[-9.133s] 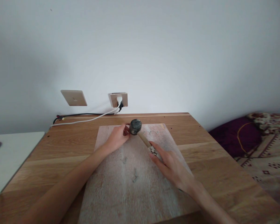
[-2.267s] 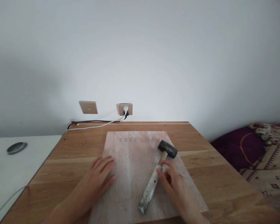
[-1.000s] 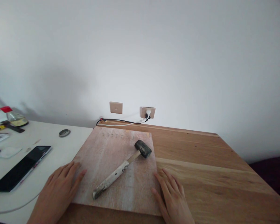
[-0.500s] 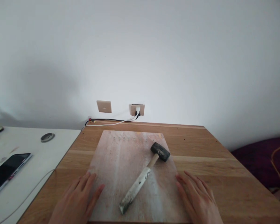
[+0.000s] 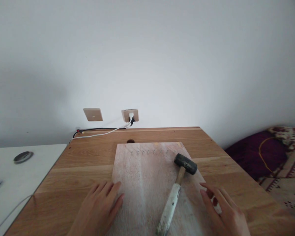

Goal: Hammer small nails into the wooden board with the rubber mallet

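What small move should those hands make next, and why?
Perhaps the right hand should take the mallet: it lies on the board with neither hand holding it, and the right hand looks nearer its handle than the left hand.

A pale, worn board [image 5: 147,186] is laid on a wooden table [image 5: 83,168]. On the board, a black-headed mallet [image 5: 176,190] is rested slantwise, and small nail-like pieces [image 5: 148,152] are lined up near the far edge. The board's left edge is overlapped by the spread left hand [image 5: 98,204]; beside its right edge, the right hand [image 5: 226,209] is held loosely curved.
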`<state>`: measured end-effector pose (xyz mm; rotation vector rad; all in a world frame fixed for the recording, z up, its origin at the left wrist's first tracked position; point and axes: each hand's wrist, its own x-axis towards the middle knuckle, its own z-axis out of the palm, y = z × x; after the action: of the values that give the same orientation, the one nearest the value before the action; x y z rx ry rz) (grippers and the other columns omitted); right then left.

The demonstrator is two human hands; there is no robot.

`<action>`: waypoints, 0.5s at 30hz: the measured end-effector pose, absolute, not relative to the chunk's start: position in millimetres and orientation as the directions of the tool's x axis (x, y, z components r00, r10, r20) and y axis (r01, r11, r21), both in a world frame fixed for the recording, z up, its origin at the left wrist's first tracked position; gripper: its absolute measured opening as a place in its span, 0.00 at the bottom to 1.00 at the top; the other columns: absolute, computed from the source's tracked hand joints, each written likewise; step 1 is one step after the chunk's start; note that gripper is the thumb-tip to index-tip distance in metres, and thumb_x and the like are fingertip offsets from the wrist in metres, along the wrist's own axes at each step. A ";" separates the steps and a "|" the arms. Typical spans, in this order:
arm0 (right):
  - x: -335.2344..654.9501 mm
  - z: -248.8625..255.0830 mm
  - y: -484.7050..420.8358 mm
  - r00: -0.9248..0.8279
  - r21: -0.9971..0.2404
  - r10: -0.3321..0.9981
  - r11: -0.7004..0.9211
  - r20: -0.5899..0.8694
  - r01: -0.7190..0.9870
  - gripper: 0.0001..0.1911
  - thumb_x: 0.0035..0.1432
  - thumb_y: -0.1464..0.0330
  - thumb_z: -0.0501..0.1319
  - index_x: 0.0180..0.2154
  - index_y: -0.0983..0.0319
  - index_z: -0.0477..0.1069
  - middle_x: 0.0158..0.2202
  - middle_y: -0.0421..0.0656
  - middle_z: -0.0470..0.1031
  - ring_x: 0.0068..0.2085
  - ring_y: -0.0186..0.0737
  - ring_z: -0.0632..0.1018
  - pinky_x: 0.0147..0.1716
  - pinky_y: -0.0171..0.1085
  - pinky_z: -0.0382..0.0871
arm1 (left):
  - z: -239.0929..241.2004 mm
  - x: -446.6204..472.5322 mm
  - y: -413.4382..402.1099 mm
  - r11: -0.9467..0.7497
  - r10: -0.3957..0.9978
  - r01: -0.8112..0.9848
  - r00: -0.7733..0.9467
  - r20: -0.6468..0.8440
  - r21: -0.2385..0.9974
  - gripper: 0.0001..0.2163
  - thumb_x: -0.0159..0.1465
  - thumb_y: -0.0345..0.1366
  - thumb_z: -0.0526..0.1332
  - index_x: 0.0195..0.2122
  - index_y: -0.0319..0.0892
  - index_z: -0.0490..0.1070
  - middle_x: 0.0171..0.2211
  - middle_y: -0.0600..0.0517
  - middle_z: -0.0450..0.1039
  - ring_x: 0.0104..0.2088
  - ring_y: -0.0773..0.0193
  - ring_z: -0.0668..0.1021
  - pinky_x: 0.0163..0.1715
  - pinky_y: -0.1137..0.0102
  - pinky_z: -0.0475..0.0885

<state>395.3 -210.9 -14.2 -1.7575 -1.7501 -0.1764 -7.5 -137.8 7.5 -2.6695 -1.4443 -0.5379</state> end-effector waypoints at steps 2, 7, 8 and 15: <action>391.0 5.7 -190.0 0.109 -0.365 0.845 0.106 0.523 0.925 0.16 0.72 0.56 0.54 0.47 0.56 0.75 0.30 0.41 0.75 0.28 0.40 0.77 0.27 0.35 0.72 | 14.1 4.4 -109.1 -0.551 0.827 0.806 0.492 0.273 0.216 0.12 0.72 0.35 0.52 0.48 0.46 0.75 0.43 0.48 0.79 0.42 0.55 0.82 0.43 0.62 0.77; 391.7 58.6 -100.6 -0.004 -0.290 0.959 0.090 0.284 0.953 0.17 0.71 0.63 0.50 0.44 0.62 0.75 0.38 0.49 0.80 0.37 0.44 0.80 0.39 0.39 0.74 | 21.2 37.2 -26.0 -0.538 0.842 0.756 0.463 0.277 0.373 0.12 0.69 0.32 0.56 0.50 0.43 0.73 0.51 0.44 0.75 0.50 0.54 0.79 0.53 0.59 0.74; 391.2 65.1 -82.2 -0.037 -0.271 0.973 0.099 0.227 0.957 0.16 0.70 0.64 0.51 0.44 0.62 0.76 0.39 0.49 0.81 0.37 0.43 0.81 0.39 0.38 0.73 | 19.6 42.9 -14.4 -0.524 0.852 0.761 0.456 0.258 0.383 0.11 0.67 0.31 0.57 0.48 0.43 0.74 0.50 0.44 0.75 0.50 0.53 0.79 0.53 0.58 0.74; 377.7 59.6 -15.3 -0.138 -0.117 0.986 0.127 -0.089 0.985 0.11 0.67 0.69 0.61 0.32 0.64 0.78 0.35 0.49 0.83 0.39 0.44 0.82 0.41 0.39 0.72 | 13.2 57.5 5.5 -0.499 0.861 0.691 0.466 0.205 0.523 0.08 0.64 0.27 0.57 0.32 0.43 0.74 0.35 0.49 0.78 0.40 0.57 0.79 0.44 0.64 0.72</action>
<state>377.7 -15.3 59.6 -2.0557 -2.3514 0.2306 57.5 5.5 13.2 -2.9920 -1.6633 -0.8121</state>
